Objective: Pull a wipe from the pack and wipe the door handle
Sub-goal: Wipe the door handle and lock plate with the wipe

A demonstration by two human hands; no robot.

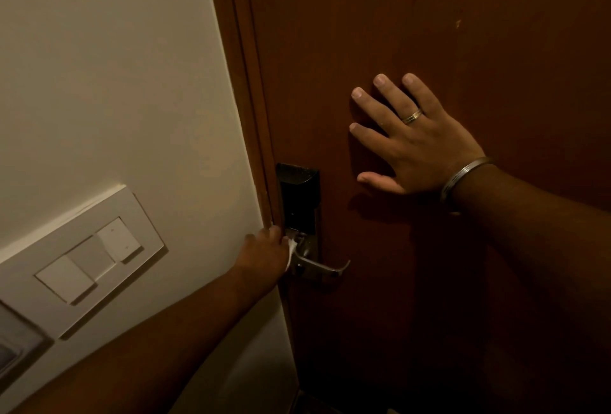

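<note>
A metal lever door handle (322,267) juts out below a black lock plate (299,197) on a dark brown door (413,17). My left hand (266,253) is closed around a small white wipe (291,253), pressing it against the handle's base next to the lock plate. Most of the wipe is hidden inside the fingers. My right hand (410,136) lies flat on the door with fingers spread, above and right of the handle, wearing a ring and a metal bangle. The wipe pack is not in view.
A cream wall (115,83) fills the left side, meeting the brown door frame (251,99). A white switch panel (92,258) with several rocker switches is mounted low on the wall. Another darker panel (16,344) shows at the left edge.
</note>
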